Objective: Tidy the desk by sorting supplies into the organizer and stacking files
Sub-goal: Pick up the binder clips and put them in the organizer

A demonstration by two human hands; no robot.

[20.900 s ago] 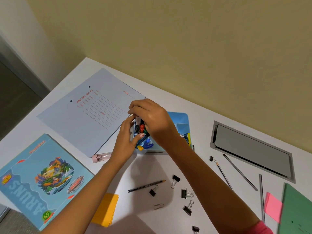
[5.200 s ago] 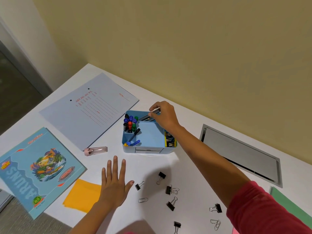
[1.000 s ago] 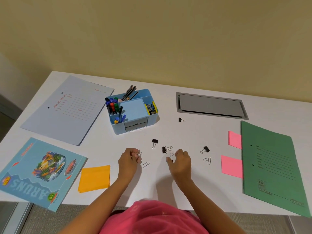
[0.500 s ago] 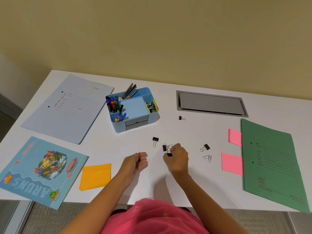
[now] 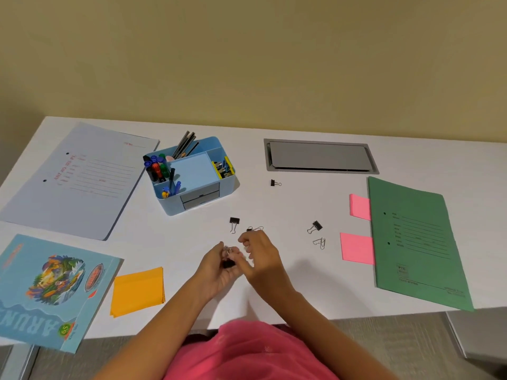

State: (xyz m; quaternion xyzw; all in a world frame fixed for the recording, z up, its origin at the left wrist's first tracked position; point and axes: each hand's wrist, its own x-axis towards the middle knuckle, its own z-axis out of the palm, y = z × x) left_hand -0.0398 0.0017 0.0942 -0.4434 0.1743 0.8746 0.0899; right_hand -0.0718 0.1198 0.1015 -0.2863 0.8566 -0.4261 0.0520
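My left hand (image 5: pixel 216 270) is cupped palm up over the front middle of the desk, holding a black binder clip (image 5: pixel 228 263) and some wire clips. My right hand (image 5: pixel 262 256) hovers just right of it with loosely curled fingers and nothing visibly in them. Loose binder clips lie beyond my hands (image 5: pixel 234 222) (image 5: pixel 254 229), further right (image 5: pixel 315 226) and further back (image 5: pixel 275 183). Paper clips (image 5: pixel 319 243) lie to the right. The light blue organizer (image 5: pixel 175 208) stands at the back left with markers, pencils and clips in its compartments. A blue-grey file (image 5: pixel 76 179) lies left and a green file (image 5: pixel 417 242) right.
Two pink sticky pads (image 5: pixel 359 205) (image 5: pixel 356 246) sit beside the green file. An orange sticky pad (image 5: pixel 138 290) and a blue notebook (image 5: pixel 49 286) lie front left, the notebook overhanging the desk edge. A grey cable hatch (image 5: pixel 318 157) is set into the desk at the back.
My right hand brought a black binder clip from the desk over to my left hand, which turned palm up and now holds it. One paper clip near my left hand is gone from the desk.
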